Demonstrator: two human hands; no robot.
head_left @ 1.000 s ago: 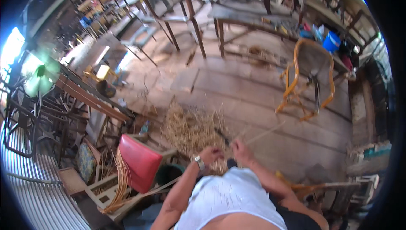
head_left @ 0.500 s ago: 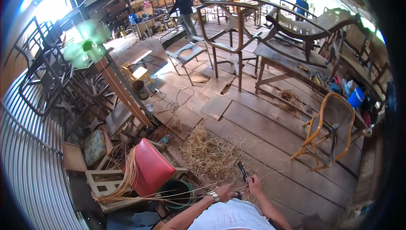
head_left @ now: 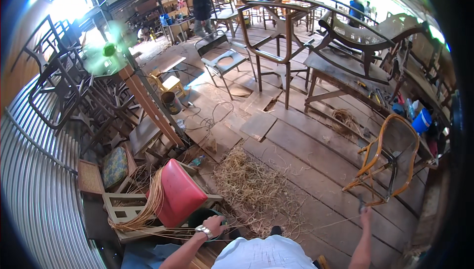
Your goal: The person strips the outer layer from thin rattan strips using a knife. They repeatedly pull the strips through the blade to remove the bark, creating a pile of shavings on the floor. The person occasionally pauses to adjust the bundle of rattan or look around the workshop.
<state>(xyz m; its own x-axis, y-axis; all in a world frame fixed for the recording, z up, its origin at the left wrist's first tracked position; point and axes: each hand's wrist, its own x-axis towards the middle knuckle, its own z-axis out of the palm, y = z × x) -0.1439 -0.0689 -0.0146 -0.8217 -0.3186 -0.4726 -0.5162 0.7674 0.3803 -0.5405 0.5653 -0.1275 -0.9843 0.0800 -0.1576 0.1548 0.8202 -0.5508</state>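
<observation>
My left hand [head_left: 215, 225], a metal-banded watch on its wrist, is closed near the red seat, where rattan strands pass; a small dark, greenish thing shows at its fingers. Out to the right, my right hand [head_left: 365, 214] is closed on a dark hand tool [head_left: 361, 202], its kind too blurred to tell. One thin pale rattan strand [head_left: 335, 223] stretches across my front to the right hand. The rattan bundle [head_left: 157, 195] hangs over a pale wooden chair frame [head_left: 112, 201] beside the red padded seat [head_left: 180, 195]. Behind my left hand, a dark bucket [head_left: 198, 215] is partly hidden.
A heap of rattan shavings [head_left: 252, 182] covers planks ahead of me. A cane armchair [head_left: 390, 160] stands right, near a workbench [head_left: 340, 74] bearing a curved chair. Stacked chair frames [head_left: 59, 86] and a whirling green fan [head_left: 108, 49] are left. Two people [head_left: 201, 9] [head_left: 355, 9] stand far back.
My hands have moved apart: the right swung far right with the tool, the left went left toward the bucket. The strand now spans between them. The far person at left has shifted left.
</observation>
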